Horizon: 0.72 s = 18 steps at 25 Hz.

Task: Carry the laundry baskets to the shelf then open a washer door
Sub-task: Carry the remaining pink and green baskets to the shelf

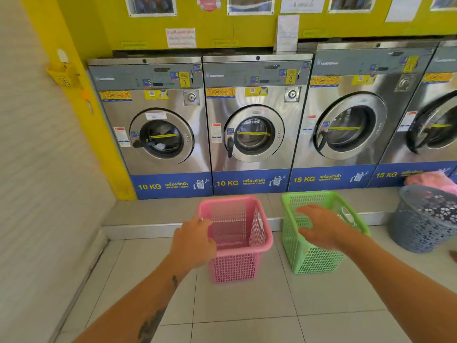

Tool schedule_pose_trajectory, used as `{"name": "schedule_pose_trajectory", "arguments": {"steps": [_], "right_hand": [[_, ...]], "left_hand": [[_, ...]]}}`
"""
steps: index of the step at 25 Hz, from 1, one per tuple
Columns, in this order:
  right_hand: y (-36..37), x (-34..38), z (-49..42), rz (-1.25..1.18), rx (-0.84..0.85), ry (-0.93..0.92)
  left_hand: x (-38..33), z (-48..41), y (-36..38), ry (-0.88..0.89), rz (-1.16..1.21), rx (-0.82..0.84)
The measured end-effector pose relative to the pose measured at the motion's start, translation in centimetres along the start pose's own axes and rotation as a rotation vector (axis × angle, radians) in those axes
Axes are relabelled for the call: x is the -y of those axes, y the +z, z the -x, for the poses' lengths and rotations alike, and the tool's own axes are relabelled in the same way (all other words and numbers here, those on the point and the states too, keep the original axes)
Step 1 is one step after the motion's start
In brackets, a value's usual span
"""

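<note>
Head view: I see 2 empty mesh baskets standing on the floor tiles before the washers, the pink basket (pixel 236 240) left, the green basket (pixel 319 231) just beside it. My left hand (pixel 194 242) curls loosely at the pink rim; my right hand (pixel 321 226) hovers open over the green one, holding nothing. Both look light, stiff plastic; I'd grip the rims or side handle slots.

Even, bright light fills the room; my arms cast only faint shadows on the floor tiles (pixel 247 305). Soft glare streaks the steel washers (pixel 252 134). Wide-angle bending tilts the edges, and the right-hand washer door (pixel 435 127) and posters (pixel 251 4) blur.
</note>
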State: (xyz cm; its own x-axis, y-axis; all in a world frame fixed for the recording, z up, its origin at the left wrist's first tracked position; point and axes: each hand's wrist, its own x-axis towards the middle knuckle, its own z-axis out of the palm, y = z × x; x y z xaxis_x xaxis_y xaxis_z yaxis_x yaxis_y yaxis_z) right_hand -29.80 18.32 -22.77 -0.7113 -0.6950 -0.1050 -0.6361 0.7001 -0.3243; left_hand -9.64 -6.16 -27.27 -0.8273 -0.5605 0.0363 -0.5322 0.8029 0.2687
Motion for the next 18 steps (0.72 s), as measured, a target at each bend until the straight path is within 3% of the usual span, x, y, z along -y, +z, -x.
{"name": "schedule_pose_trajectory", "arguments": {"steps": [9, 18], "right_hand": [[2.4, -2.9, -22.8, 0.032, 0.246, -0.082], [14.6, -5.7, -39.6, 0.087, 0.365, 0.059]], "left_hand": [[1.5, -15.7, 5.7, -0.215, -0.017, 0.076], [10.4, -30.5, 18.0, -0.268, 0.041, 0.212]]}}
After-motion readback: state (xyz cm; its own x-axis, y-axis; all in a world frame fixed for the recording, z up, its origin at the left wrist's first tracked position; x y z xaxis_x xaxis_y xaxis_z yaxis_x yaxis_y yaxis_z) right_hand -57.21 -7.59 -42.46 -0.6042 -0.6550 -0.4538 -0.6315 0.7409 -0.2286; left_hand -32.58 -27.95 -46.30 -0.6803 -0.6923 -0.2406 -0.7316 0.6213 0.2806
